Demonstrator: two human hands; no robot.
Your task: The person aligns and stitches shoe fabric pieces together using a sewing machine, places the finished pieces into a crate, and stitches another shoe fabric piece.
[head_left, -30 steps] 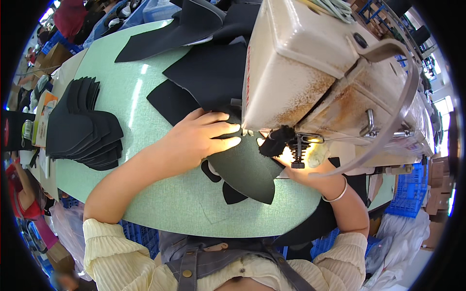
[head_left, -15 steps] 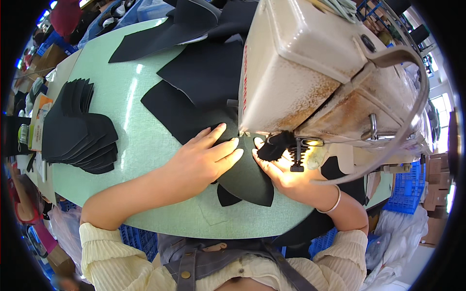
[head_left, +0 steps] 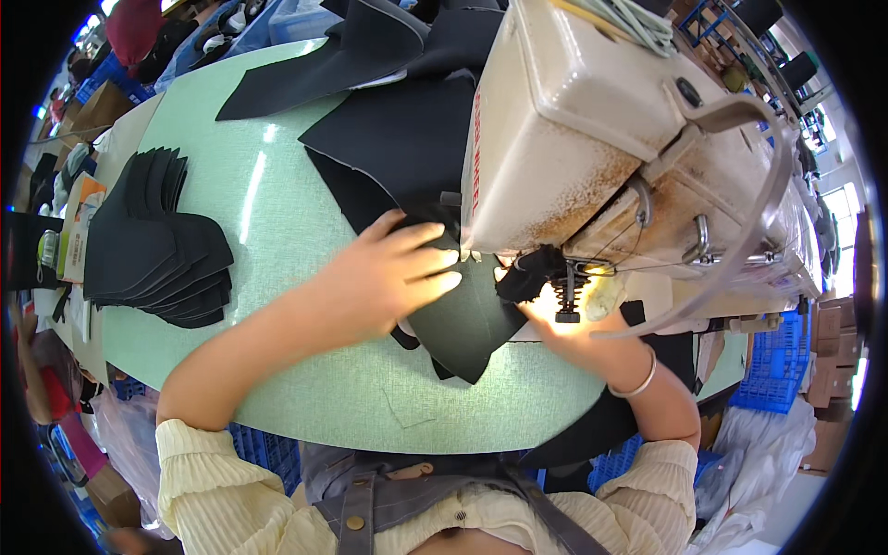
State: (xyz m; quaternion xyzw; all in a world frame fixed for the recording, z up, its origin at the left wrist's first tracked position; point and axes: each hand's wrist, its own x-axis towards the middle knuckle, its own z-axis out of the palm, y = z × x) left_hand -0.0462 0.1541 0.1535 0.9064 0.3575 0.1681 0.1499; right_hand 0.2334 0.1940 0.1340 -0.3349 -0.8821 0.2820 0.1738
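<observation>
A dark, curved fabric piece lies under the head of a cream-coloured sewing machine. A seam line runs down its middle to a pointed near end. My left hand rests on its left side, fingers stretched and slightly spread, touching the cloth beside the needle area. On the piece's right is my right hand, beneath the machine head and lit by its lamp. A black fuzzy pad and a spring part hide most of its fingers.
More black fabric panels spread behind my left hand. A stack of cut black pieces lies on the left of the pale green table. A curved tube hangs at the right. Blue crates stand beyond the table.
The seamed piece has turned, its pointed end shifting left. My left hand has moved slightly left and up, its fingers more bent. The right hand has slid a little right. A thread lever now shows.
</observation>
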